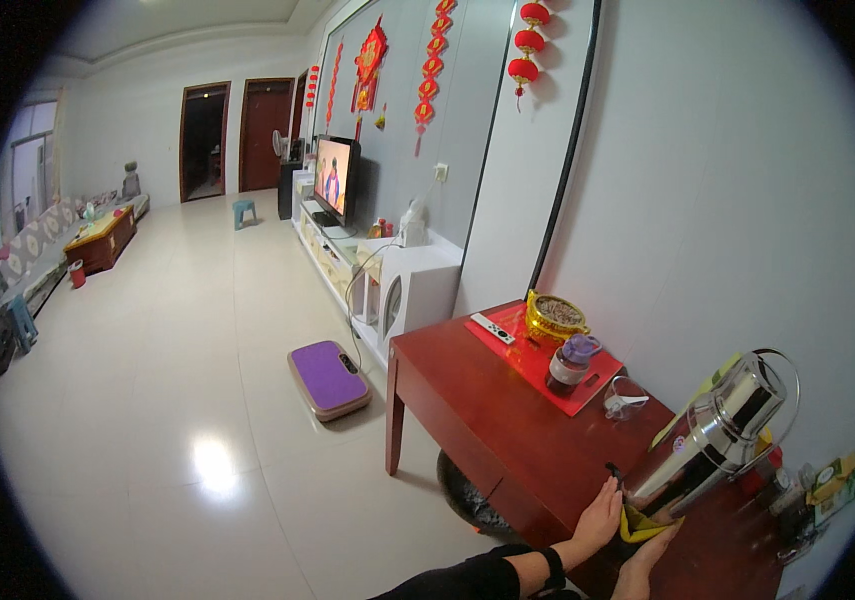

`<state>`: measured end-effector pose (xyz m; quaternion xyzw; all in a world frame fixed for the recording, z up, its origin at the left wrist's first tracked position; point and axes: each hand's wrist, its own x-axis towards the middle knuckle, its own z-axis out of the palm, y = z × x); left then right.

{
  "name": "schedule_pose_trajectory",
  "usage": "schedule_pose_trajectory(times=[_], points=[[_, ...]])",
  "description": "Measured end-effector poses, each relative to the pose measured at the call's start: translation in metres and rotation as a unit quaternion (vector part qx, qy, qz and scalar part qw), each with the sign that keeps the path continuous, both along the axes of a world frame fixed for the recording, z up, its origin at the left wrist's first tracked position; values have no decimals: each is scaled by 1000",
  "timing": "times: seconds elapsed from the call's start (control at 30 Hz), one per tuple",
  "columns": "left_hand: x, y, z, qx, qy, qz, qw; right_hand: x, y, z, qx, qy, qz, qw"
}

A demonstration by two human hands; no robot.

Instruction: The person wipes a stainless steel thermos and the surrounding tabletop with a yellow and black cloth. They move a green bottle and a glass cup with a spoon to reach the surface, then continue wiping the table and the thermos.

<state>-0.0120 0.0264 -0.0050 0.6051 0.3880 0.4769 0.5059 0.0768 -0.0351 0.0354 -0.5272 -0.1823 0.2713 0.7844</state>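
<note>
At the lower right, my left hand [598, 519] and my right hand [649, 556] are on either side of a folded yellow cloth or pouch [641, 525], near the base of a shiny metal vacuum flask [712, 431]. My right hand touches the yellow piece; the left hand's fingers lie against its dark edge, and its grip is not clear. The flask stands on a reddish-brown wooden table [495, 405]. A clear glass cup [625, 399] with a white spoon is behind the hands, near a lidded jar [570, 365].
On a red mat [525, 352] are a white remote control [493, 328] and a golden bowl [556, 316]. Packets and jars [832, 480] line the table's wall side. A purple vibration plate [330, 379] lies on the floor by the white cabinet [427, 277]. A dark round container [465, 495] is under the table.
</note>
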Motion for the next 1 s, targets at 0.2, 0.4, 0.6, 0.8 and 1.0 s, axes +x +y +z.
schedule_pose_trajectory(times=[0.2,0.4,0.6,0.8,1.0], points=[[8,-23,47,125,-72,10,989,-2,-7,47,86,-62,-16,994],[5,-7,98,308,-113,17,944,1,-10,88,113,-134,-33,984],[6,5,65,232,-55,49,970,11,11,48,114,-104,-38,987],[-6,0,12,100,3,5,995,14,9,-1,47,-81,-49,994],[-10,2,-6,70,3,-19,997,13,-2,-18,-6,-91,-55,994]])
